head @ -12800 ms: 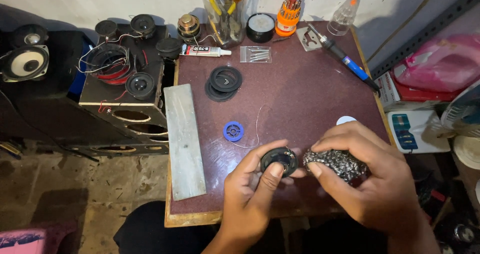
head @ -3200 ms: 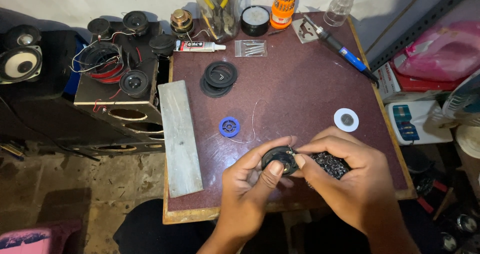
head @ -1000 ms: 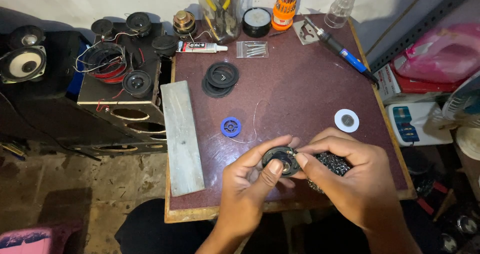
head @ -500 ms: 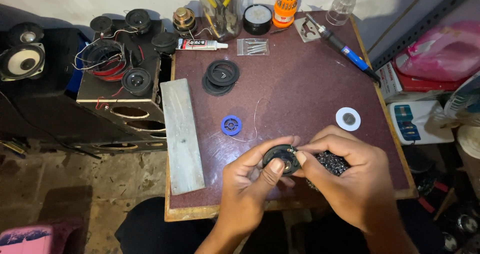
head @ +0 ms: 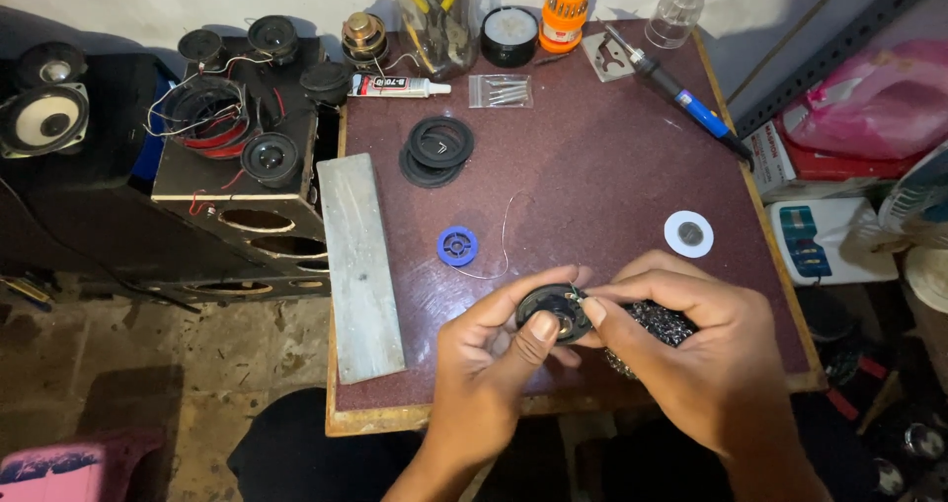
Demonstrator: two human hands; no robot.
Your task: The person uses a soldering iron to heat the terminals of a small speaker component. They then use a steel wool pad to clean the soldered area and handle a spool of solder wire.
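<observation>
Lower centre of frame: left hand (head: 494, 359) pinching a small round black speaker part (head: 553, 309), thumb pressed on its face. Right hand (head: 691, 354) curled shut around a dark mesh-textured piece (head: 662, 322), forefinger tip touching the part's rim. Both held just above the near desk (head: 592, 196) edge.

Risks, judged: thin wire (head: 506, 235) trailing from the part toward the blue spool (head: 457, 246) could snag or snap if pulled hard; part could drop off the near edge if the pinch slips.

Mid-frame: white ring (head: 688, 233) right, grey slab (head: 360, 265) left. Further up: stacked black rings (head: 437, 149), glue tube (head: 400, 86), soldering iron (head: 681, 92), screwdriver set (head: 564, 8).

Hard to make out: contact point under the right forefinger, most of the mesh piece, wire end at the part. Jar at top edge cut off.
</observation>
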